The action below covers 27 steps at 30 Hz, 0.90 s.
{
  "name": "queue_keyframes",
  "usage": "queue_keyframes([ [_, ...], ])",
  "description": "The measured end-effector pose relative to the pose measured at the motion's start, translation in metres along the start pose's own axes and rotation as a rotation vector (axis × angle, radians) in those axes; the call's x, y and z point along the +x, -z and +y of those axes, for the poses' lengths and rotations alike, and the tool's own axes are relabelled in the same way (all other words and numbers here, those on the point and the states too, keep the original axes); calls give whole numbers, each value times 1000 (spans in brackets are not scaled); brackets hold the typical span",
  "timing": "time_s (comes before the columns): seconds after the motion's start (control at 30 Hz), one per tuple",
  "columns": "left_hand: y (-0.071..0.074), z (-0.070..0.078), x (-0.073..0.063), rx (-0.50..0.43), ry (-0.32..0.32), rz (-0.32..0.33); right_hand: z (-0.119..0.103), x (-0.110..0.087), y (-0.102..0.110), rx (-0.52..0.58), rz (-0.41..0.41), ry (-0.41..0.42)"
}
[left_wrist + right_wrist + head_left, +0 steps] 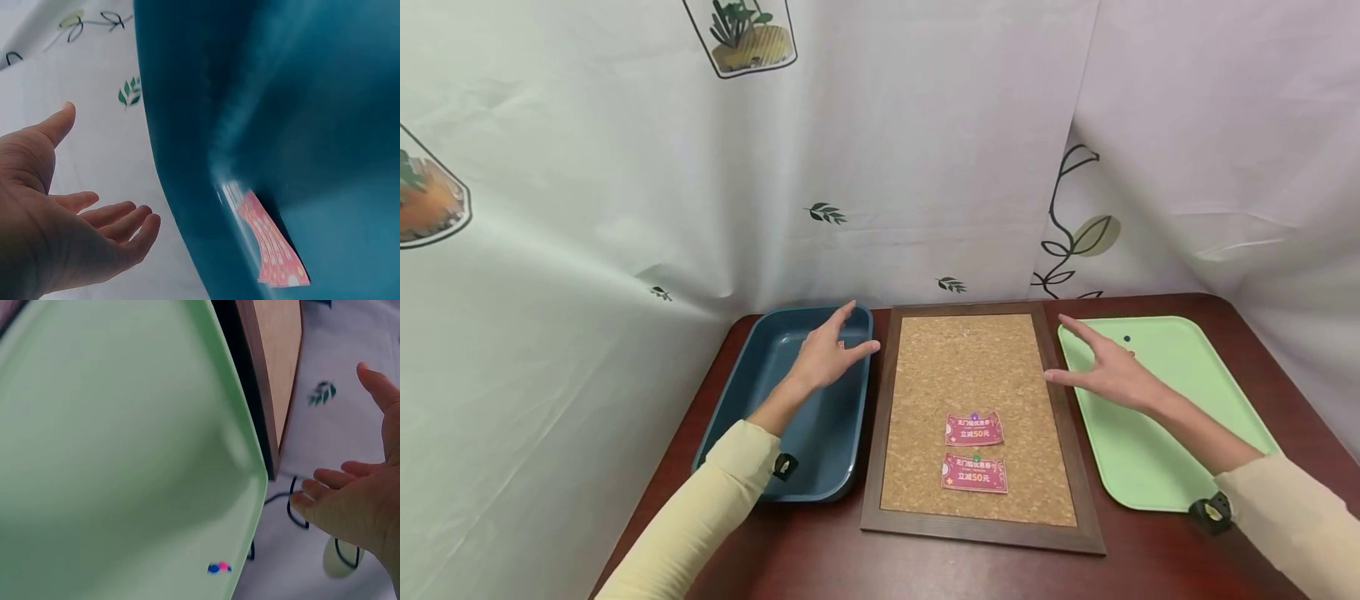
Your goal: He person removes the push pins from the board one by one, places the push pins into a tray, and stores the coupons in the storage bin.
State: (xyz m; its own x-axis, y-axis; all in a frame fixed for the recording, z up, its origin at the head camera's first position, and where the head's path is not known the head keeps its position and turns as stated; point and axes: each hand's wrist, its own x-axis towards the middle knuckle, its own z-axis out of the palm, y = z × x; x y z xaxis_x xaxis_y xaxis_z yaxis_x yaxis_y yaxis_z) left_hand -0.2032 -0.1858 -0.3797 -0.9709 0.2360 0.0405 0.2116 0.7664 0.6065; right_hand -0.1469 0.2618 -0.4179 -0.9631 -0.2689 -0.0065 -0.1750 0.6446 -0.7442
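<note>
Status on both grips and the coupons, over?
Left grip empty by blue bin; right grip empty by green tray. Two coupons pinned to corkboard. Neither grip blocking them.

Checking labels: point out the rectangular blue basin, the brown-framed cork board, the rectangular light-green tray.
Rectangular blue basin (823, 429): head view, bare interior.
Brown-framed cork board (973, 375): head view, bare cork near the middle.
Rectangular light-green tray (125, 425): right wrist view, bare inner surface.

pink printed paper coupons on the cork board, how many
2. One pink printed paper coupon sits higher on the brown-framed cork board; the second coupon is directly below it, nearer the board's bottom edge. None looks hidden.
</note>
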Motion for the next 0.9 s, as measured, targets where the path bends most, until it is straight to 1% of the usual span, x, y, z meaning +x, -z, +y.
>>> queue_keyframes([
  [0.23,-16,21,-8,-54,-81,-56,-15,1,-23,-5,-16,79],
  [0.33,-23,29,-12,-61,-102,-75,-20,1,-32,10,-25,110],
  [0.4,-27,34,-13,-58,-111,-88,-23,2,-38,28,-34,127],
  [0.57,-37,43,-20,-58,-111,-135,-28,4,-52,68,-56,165],
  [0.73,-43,50,-23,-101,-118,-173,-31,8,-66,60,-78,203],
  [0.9,-48,57,-24,-129,-136,-202,-35,10,-78,57,-100,212],
])
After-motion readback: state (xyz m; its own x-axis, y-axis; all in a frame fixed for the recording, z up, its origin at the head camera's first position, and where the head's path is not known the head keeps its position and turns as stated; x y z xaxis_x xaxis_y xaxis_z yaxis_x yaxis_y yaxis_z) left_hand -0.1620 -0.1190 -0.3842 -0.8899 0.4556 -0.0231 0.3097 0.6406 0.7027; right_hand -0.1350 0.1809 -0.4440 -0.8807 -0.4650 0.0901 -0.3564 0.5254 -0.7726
